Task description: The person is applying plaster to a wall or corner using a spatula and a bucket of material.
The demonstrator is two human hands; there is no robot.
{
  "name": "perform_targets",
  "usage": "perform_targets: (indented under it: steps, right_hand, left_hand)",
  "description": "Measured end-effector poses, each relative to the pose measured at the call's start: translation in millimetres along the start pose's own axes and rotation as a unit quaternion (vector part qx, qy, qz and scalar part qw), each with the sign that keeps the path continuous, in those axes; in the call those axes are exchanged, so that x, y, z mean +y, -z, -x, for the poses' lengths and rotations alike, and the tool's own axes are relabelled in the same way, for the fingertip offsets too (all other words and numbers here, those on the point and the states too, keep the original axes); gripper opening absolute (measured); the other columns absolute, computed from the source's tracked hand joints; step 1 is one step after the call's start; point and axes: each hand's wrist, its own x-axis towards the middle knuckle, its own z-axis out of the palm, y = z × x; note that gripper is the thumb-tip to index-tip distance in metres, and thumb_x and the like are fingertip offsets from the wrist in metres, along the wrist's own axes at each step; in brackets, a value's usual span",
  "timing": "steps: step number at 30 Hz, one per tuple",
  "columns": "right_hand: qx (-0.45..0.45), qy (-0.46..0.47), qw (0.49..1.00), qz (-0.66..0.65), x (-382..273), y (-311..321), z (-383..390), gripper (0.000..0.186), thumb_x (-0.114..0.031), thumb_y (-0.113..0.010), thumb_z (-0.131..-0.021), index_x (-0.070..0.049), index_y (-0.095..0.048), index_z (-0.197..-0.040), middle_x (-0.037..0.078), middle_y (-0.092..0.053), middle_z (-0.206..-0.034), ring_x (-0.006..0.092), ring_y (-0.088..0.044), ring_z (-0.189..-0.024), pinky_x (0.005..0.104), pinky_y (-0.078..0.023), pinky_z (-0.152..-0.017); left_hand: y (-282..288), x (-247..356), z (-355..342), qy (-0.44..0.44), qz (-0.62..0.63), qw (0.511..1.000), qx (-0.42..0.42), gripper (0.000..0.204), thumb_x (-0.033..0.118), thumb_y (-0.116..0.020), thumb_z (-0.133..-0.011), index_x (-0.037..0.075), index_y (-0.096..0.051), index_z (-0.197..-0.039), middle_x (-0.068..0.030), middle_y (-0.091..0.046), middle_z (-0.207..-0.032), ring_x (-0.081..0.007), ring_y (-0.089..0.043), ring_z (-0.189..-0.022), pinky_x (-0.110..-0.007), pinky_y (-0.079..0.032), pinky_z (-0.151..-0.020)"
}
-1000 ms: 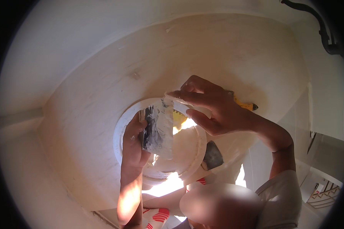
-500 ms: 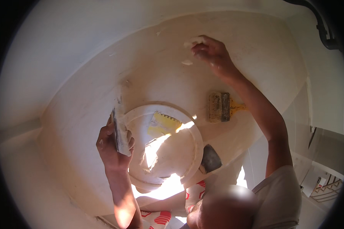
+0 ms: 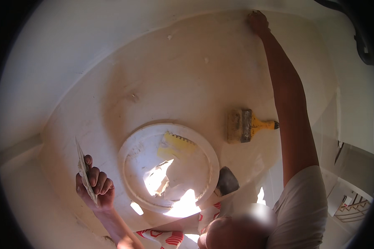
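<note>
My left hand (image 3: pixel 99 189) is closed around a thin flat scraper (image 3: pixel 85 176), seen edge-on and coated in whitish paste. It is raised at the left, beside a round white lid (image 3: pixel 124 182) with a raised rim. My right arm stretches to the far side, where my right hand (image 3: pixel 259 24) is closed near the edge between the tan surface and the pale wall. Its fingertips are turned away, and what they hold is too small to make out. On the lid lies a yellow notched spreader (image 3: pixel 176 144), partly in shade.
A wide brush (image 3: pixel 246 125) with a yellow handle lies on the tan surface (image 3: pixel 174 83), near my right forearm. A dark grey rounded piece (image 3: pixel 227 181) sits beside the lid. My patterned socks (image 3: pixel 170 237) show at the lower edge. Bright sunlight patches cross the lid.
My right hand has moved farther away and to the right, up to the wall edge. My left hand has moved left and down with the scraper, away from the lid.
</note>
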Motion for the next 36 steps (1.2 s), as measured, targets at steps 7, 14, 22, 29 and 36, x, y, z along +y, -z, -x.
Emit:
perform_targets:
  steps: [7,14,22,29,36]
  right_hand:
    - [-0.113,-0.433,0.831,-0.332,-111.4,104.8,-10.3,0.037,-0.033,-0.045,-0.081,-0.013,-0.057,-0.11,0.012,-0.055,-0.111,0.0365,-0.045,-0.108,0.0539,-0.035,-0.084]
    - [-0.183,-0.314,0.853,-0.375,-190.7,136.2,-16.0,0.039,-0.036,-0.046,-0.081,-0.022,-0.055,-0.115,0.014,-0.051,-0.117,0.0353,-0.041,-0.111,0.0497,-0.033,-0.087]
    - [-0.058,-0.479,0.795,-0.369,-95.1,125.5,10.6,0.046,-0.032,-0.05,-0.076,-0.001,-0.054,-0.11,0.019,-0.055,-0.106,0.0326,-0.044,-0.105,0.0485,-0.034,-0.086]
    - [-0.135,-0.402,0.843,-0.331,-90.7,148.3,15.4,0.042,-0.028,-0.036,-0.082,-0.004,-0.055,-0.111,0.019,-0.052,-0.115,0.0363,-0.039,-0.109,0.0519,-0.028,-0.086]
    - [-0.14,-0.279,0.915,-0.256,-84.8,121.2,3.7,0.039,-0.027,-0.038,-0.081,-0.004,-0.057,-0.106,0.019,-0.056,-0.109,0.0384,-0.045,-0.103,0.052,-0.028,-0.088]
  left_hand:
    - [-3.6,7.7,15.8,-0.032,-0.024,0.997,0.069,0.031,0.019,-0.042,-0.092,0.002,-0.03,-0.115,-0.0098,-0.055,-0.074,-0.0154,-0.052,-0.057,-0.026,-0.044,-0.051]
    - [3.9,14.1,27.2,-0.072,-0.013,0.995,0.067,0.029,0.02,-0.038,-0.094,0.001,-0.029,-0.114,-0.0118,-0.054,-0.073,-0.0152,-0.05,-0.054,-0.026,-0.043,-0.05]
    - [-0.6,27.3,47.0,-0.047,0.001,0.999,0.016,0.039,0.013,-0.054,-0.087,0.004,-0.027,-0.114,-0.0088,-0.052,-0.077,-0.017,-0.052,-0.062,-0.027,-0.045,-0.058]
    - [-5.3,29.9,59.1,-0.09,-0.014,0.994,0.053,0.029,0.018,-0.041,-0.093,0.002,-0.029,-0.114,-0.0115,-0.055,-0.075,-0.0159,-0.052,-0.057,-0.026,-0.045,-0.053]
    - [-4.7,32.7,67.4,-0.088,-0.022,0.995,0.041,0.033,0.016,-0.047,-0.091,0.003,-0.028,-0.115,-0.0104,-0.055,-0.076,-0.015,-0.053,-0.06,-0.026,-0.045,-0.054]
